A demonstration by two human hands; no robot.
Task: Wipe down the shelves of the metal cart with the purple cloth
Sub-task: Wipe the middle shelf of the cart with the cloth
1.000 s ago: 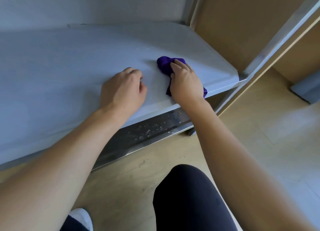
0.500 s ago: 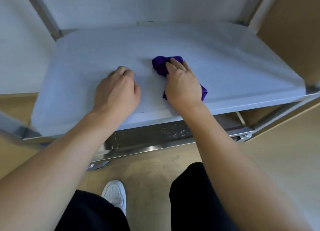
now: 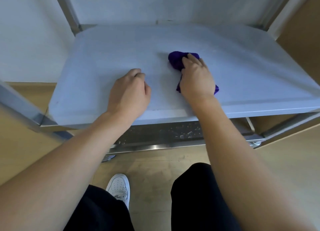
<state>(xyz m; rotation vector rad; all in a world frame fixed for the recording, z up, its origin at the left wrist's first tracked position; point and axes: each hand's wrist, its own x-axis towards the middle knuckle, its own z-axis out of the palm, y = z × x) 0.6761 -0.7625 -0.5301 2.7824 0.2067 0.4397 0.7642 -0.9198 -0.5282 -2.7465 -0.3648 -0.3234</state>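
The purple cloth lay bunched on the pale upper shelf of the metal cart, a little right of the shelf's middle. The right hand covered most of it, palm down. Its fingers were bent over the wad and grasped it against the surface. One lump of cloth stuck out beyond the fingertips and a smaller corner showed near the wrist.

The left hand rested on the same shelf just beside the right, apart from the cloth. Its fingers were curled under into a loose fist with nothing in its grasp. Both bare forearms reached in from the near edge.

Grey upright posts of the cart stood at the shelf's far corners, and a white wall rose behind. Below the near edge a lower shelf of bare shiny metal showed — it was speckled with small spots or droplets, though which could not be told.

The person's dark trousers and one white shoe stood on the light wooden floor in front of the cart. A tan panel sat to the right of it.
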